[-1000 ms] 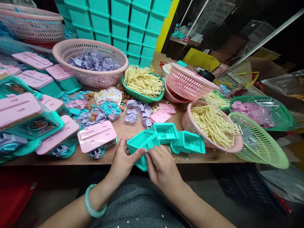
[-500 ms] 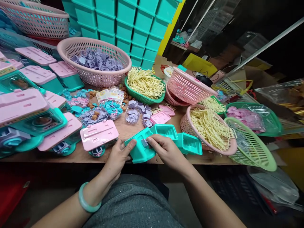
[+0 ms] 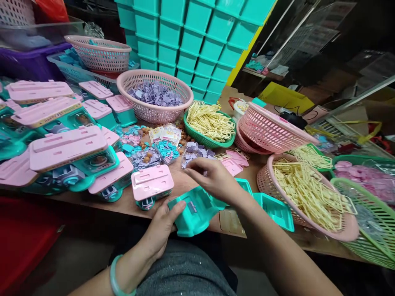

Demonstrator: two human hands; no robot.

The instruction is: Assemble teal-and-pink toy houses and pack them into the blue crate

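My left hand (image 3: pixel 162 230) grips a teal plastic housing (image 3: pixel 194 213) at the table's near edge; a small lilac piece sits in its top face. My right hand (image 3: pixel 212 179) is stretched forward over the table, fingers loosely apart, hovering just behind a scatter of small lilac parts (image 3: pixel 197 151). I see nothing held in it. Another teal housing (image 3: pixel 273 209) lies to the right of my right forearm.
Finished pink-lidded teal toys (image 3: pixel 152 185) crowd the left. A pink basket of lilac parts (image 3: pixel 154 92) and a green basket of cream wire clips (image 3: pixel 210 123) stand behind. More pink baskets (image 3: pixel 308 197) and green baskets fill the right; teal boxes (image 3: pixel 197 37) are stacked at the back.
My right hand has left the teal housing and reached forward to the lilac parts. The left hand keeps hold of the housing. The view has shifted to the left and up.
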